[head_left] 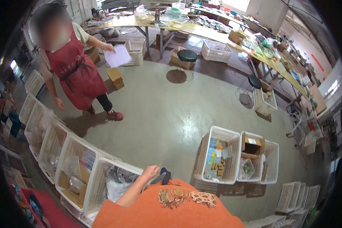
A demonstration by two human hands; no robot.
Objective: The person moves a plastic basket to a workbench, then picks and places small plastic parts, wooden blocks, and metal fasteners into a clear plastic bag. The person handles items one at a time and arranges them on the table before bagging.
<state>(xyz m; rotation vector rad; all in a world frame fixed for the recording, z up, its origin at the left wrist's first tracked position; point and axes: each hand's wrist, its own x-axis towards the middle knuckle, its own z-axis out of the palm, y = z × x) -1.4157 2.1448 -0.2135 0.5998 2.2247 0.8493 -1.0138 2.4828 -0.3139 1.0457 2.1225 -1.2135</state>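
My left hand [151,171] hangs in front of my orange shirt [171,205], its fingers curled in and nothing showing in them. Just left of that forearm stands a white plastic crate [97,186] with clear and dark plastic bags [119,180] in it. The hand is apart from the bags. A dark shoe [164,174] shows below, beside the hand. My right hand is out of the picture.
At the left, a person in a red apron [79,72] holds a white sheet [117,56] beside a row of crates [70,171]. More crates [235,144] stand at the right. Stools [187,56] and long cluttered tables [212,32] line the back.
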